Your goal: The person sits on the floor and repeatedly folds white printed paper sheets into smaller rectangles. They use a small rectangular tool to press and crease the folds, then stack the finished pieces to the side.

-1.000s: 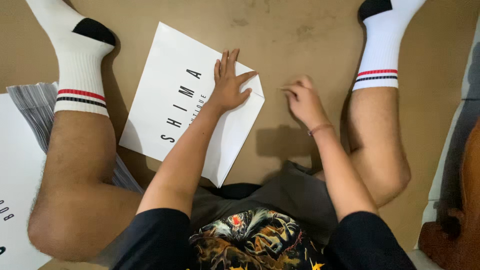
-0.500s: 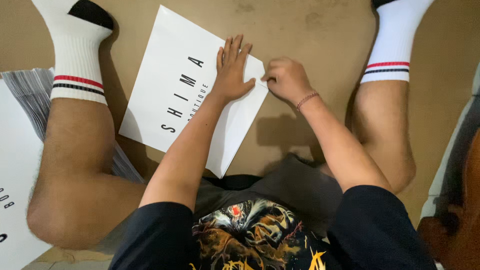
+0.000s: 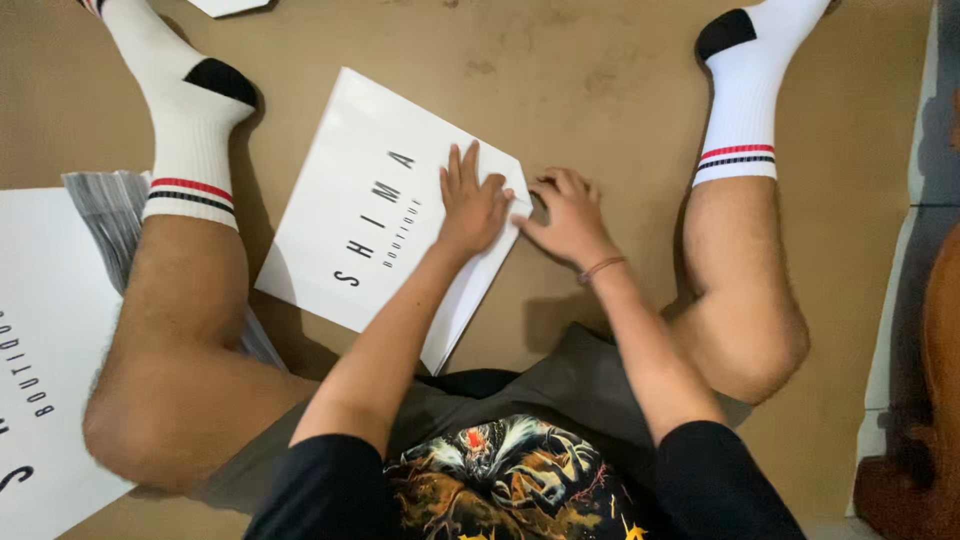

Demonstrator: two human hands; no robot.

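The white printed sheet point(image 3: 370, 210) lies on the floor point(image 3: 600, 70) between the legs. The left hand point(image 3: 470, 205) presses flat, fingers spread; the right hand point(image 3: 565, 215) pinches its right corner, fingers curled.

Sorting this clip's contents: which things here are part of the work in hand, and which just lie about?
In hand:
- white printed sheet, left hand flat on it
- right hand at its right corner

Lying about:
- white sheet at left
- grey striped stack beneath the leg
- white piece at top edge
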